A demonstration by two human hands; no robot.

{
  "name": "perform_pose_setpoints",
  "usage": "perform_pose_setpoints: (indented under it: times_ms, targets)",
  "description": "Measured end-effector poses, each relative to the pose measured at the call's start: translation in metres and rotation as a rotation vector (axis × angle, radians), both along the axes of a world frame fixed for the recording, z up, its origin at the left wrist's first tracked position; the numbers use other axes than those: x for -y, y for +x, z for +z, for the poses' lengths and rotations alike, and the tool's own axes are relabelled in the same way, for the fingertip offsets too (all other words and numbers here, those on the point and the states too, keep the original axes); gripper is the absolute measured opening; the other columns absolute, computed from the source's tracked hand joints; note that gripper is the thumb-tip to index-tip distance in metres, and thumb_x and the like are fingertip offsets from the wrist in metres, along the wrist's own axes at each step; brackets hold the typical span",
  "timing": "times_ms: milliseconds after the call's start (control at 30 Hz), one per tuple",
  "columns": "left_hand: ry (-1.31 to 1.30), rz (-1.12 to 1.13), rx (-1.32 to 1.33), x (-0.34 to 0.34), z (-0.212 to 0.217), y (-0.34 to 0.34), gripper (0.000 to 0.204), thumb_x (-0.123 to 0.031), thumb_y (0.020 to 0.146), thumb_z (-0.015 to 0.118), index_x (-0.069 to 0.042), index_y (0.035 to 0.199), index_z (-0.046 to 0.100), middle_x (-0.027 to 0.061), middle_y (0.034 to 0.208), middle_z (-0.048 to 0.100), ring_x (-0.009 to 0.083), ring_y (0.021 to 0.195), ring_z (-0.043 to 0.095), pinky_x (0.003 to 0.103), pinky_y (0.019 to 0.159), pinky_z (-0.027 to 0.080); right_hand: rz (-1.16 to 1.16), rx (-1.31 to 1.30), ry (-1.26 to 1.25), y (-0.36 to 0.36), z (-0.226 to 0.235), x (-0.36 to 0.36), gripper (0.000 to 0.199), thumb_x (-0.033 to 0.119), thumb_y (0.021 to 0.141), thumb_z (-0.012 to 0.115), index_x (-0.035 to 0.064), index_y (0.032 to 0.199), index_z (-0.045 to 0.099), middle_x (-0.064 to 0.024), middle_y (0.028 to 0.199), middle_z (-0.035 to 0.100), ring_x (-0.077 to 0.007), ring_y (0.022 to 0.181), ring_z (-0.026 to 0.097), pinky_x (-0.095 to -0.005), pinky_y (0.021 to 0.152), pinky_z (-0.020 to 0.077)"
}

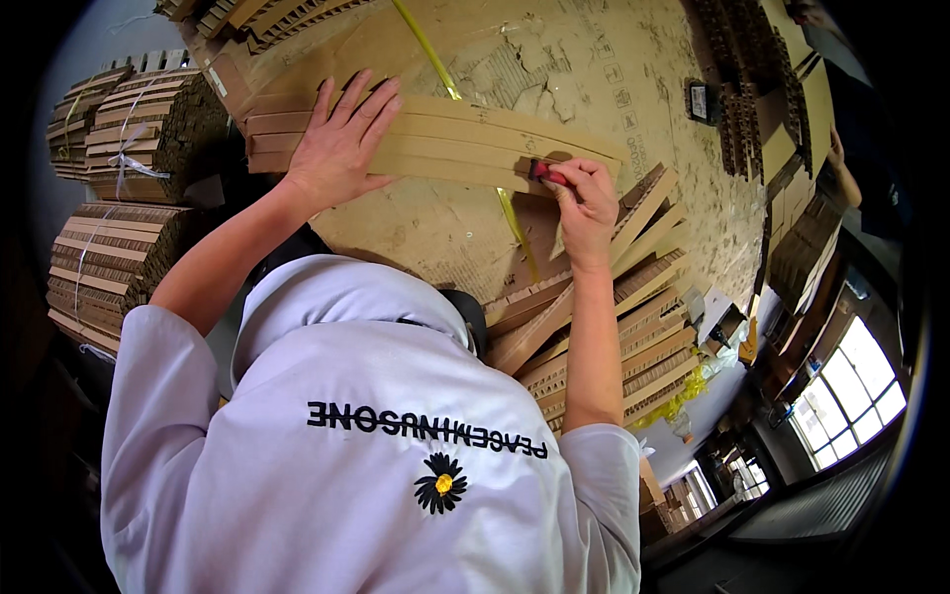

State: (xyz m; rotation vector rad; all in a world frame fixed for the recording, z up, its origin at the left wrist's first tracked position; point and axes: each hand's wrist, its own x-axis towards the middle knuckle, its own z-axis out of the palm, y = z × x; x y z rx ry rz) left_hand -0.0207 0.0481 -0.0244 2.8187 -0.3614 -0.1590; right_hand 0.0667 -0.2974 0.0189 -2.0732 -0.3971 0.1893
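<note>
Left hand point(344, 148) lay splayed on strips point(450, 148); right hand point(589, 203) gripped a red tool point(550, 172) at 2 o'clock. Bundles point(129, 119) at 10 o'clock were tied; these strips were not.

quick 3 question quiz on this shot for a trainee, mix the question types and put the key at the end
1. Which hand holds the red-and-black tool?
2. True or false: the left hand lies open, palm down, on the long cardboard strips.
3. What colour is the narrow band seen on the work surface on both sides of those strips?
a) blue
b) yellow
c) red

Key: 1. The right hand; 2. true; 3. b
</note>
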Motion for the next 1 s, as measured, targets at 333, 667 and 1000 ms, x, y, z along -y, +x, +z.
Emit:
perform_pose_setpoints:
  times_ms: [333,667,1000]
  targets:
    - [-0.013,0.002,-0.008,0.001,0.002,0.001,0.111,-0.047,0.07,0.089,-0.007,0.159,0.035,0.0083,0.17,0.026,0.0348,0.159,0.018,0.061,0.128,0.012,0.052,0.067,-0.129,0.005,0.001,-0.008,0.025,-0.01,0.082,0.077,0.004,0.103,0.076,-0.0074,0.097,0.064,-0.0188,0.087,0.063,-0.0287,0.074,0.0517]
    - [0.012,0.003,-0.043,0.0,0.001,0.002,0.104,-0.053,0.077,0.082,-0.008,0.159,0.037,0.0059,0.17,0.025,0.0332,0.159,0.016,0.062,0.128,0.01,0.076,0.154,-0.347,0.011,0.005,-0.013,0.022,-0.002,0.078,0.078,0.0106,0.097,0.077,-0.006,0.085,0.062,-0.0241,0.072,0.063,-0.0345,0.063,0.0512]
    - [-0.005,-0.006,-0.02,0.001,0.001,0.003,0.103,-0.051,0.074,0.084,-0.007,0.157,0.04,0.0065,0.17,0.027,0.034,0.159,0.018,0.063,0.127,0.014,0.142,0.11,-0.333,0.016,0.003,-0.011,0.019,-0.002,0.081,0.074,0.0104,0.095,0.074,-0.0077,0.085,0.062,-0.0286,0.072,0.064,-0.0371,0.062,0.0514]
